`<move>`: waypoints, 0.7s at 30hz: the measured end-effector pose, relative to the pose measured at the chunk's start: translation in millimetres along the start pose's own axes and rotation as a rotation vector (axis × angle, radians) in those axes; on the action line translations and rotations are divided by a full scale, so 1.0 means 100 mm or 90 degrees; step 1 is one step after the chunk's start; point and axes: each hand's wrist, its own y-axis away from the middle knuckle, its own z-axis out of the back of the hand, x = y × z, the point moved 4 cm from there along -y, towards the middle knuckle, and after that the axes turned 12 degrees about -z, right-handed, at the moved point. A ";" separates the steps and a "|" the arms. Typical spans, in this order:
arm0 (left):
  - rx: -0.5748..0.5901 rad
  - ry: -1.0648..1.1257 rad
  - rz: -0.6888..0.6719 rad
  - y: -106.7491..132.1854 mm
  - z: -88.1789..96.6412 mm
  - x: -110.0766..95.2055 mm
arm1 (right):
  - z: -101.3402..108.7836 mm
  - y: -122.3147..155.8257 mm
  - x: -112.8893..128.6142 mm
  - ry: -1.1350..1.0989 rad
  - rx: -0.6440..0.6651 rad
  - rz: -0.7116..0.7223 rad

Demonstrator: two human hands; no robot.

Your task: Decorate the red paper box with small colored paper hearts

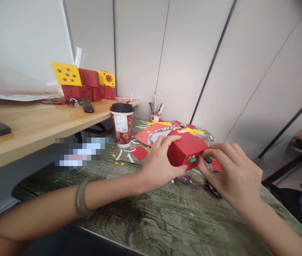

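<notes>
Above the dark wood-grain table [167, 213], my left hand [160, 163] grips a red paper box [189, 144], thumb on its near lower edge and fingers over the top. A small green decoration [192, 159] sticks on the box's near face. My right hand [228, 170] is at the box's right side, thumb and forefinger pinched together against that face. A tiny dark blue spot shows at those fingertips; what it is I cannot make out. Behind the right fingers lie black-handled scissors [213, 188], partly hidden.
A lidded paper cup [123, 128] stands left of the box. Red card [140, 153], white strips and yellow stars litter the table. Behind are a decorated red sheet [148, 133] and a brush pot [155, 116]. Red and yellow boxes [89, 77] stand on the raised wooden desk [33, 121].
</notes>
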 end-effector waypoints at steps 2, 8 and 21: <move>-0.004 -0.008 0.000 0.00 0.00 -0.01 | 0.01 0.00 0.01 -0.004 -0.007 -0.003; -0.008 -0.006 0.003 0.01 0.00 -0.03 | 0.03 0.01 0.02 -0.024 -0.021 -0.007; 0.004 0.051 0.036 0.03 -0.05 -0.02 | 0.06 0.01 -0.04 -0.088 -0.039 -0.024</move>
